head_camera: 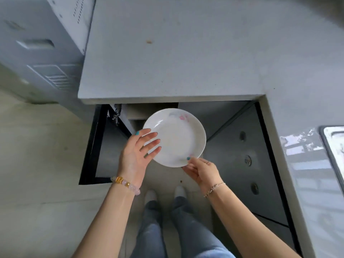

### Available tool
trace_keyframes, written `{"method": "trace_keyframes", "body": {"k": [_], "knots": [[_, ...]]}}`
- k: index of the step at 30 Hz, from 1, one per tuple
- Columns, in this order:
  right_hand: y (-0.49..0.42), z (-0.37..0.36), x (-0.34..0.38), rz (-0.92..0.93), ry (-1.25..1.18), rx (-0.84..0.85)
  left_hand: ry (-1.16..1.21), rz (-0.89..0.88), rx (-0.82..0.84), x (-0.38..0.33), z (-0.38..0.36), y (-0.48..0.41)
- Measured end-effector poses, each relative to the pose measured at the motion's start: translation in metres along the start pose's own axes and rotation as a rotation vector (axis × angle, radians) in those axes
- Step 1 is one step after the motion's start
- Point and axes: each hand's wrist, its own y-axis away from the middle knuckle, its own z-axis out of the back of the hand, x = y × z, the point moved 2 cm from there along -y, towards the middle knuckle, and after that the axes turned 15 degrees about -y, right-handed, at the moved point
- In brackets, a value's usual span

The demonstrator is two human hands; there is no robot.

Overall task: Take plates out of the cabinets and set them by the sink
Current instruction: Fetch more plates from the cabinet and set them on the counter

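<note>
Right hand (201, 171) nearest, pinching near rim of plate (178, 135), thumb on top. Left hand (137, 151) at plate's left side, fingers straight, laid flat on its face. Plate white, round, no long axis, held in air face up by 2 hands, in front of open cabinet (214, 112), below tabletop (176, 53) edge. Sink (335, 142) far right, set in tabletop, well apart from plate. Judgement: 1 plate out, not yet set down; next move goes up and right; right hand on sink side, likely leads.
</note>
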Motion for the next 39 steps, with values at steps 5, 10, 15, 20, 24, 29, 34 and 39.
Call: {"method": "trace_keyframes", "body": {"k": [5,10,15,20,24,29,34,39], "knots": [[0.032,-0.019,0.022,0.117,-0.016,0.057,-0.01,-0.091,0.102,-0.046,-0.002,0.007],[0.065,-0.031,0.048,0.249,-0.045,0.087,0.0,-0.15,0.183,-0.08,-0.01,0.008],[0.082,-0.031,0.068,0.385,-0.115,0.053,-0.02,-0.189,0.293,-0.106,-0.022,0.013],[0.094,-0.018,0.085,0.487,-0.2,-0.003,-0.087,-0.199,0.377,-0.122,-0.039,0.016],[0.107,0.001,0.101,0.565,-0.27,-0.049,-0.147,-0.196,0.451,-0.126,-0.057,0.017],[0.117,0.027,0.125,0.58,-0.406,-0.143,-0.22,-0.169,0.543,-0.124,-0.092,0.015],[0.109,0.06,0.159,0.608,-0.471,-0.202,-0.286,-0.142,0.635,-0.117,-0.148,0.008],[0.096,0.09,0.205,0.678,-0.573,-0.237,-0.346,-0.125,0.725,-0.114,-0.219,0.001]]}}
